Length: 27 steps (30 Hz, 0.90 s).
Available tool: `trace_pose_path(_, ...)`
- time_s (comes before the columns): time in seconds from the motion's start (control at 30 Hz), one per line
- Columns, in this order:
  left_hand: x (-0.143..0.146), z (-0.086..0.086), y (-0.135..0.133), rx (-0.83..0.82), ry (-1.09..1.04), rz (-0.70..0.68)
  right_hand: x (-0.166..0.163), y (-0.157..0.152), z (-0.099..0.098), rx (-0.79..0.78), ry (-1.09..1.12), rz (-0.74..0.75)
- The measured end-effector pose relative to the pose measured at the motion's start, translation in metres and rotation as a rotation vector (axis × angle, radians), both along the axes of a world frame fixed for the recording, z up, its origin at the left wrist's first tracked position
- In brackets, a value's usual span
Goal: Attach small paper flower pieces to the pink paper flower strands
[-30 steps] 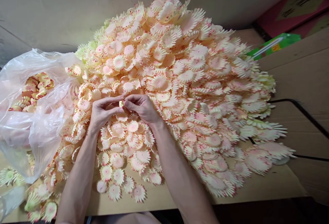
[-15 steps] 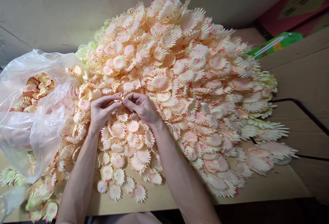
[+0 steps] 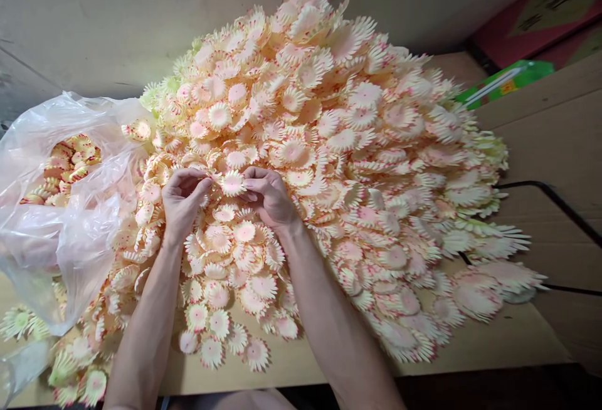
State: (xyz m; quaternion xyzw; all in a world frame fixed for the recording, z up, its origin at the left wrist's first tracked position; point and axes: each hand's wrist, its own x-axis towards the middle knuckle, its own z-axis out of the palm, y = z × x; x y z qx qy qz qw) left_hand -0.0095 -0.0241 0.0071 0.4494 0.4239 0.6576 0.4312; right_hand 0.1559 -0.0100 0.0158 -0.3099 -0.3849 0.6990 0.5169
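Handling one petalled disc [image 3: 232,183] over a heap of others [image 3: 338,140] appears the step in hand; the right hand [image 3: 273,198] pinches its rim; thumb and finger of the left hand [image 3: 182,202] sit narrow beside it, any grip impossible to tell; the next move seemingly calls for gentle pressure.

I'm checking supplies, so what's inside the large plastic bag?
Curled yellowish flower pieces with red edges show inside the plastic bag. Whitish folds hide the rest, so its full contents cannot be seen.
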Motion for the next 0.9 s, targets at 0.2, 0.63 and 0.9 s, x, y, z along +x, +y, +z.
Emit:
trace_pose_path(0.2,-0.001,-0.002,0.001,0.044,0.052,0.068,0.005,-0.002,0.004,0.115,0.204,0.064)
trace_pose_path(0.63,0.000,0.004,-0.001,0.119,0.233,-0.093,-0.006,-0.001,-0.004,0.156,-0.232,0.055)
trace_pose_path(0.9,0.002,0.003,0.000,0.149,0.199,-0.010,0.003,-0.003,-0.003,0.137,-0.197,0.136)
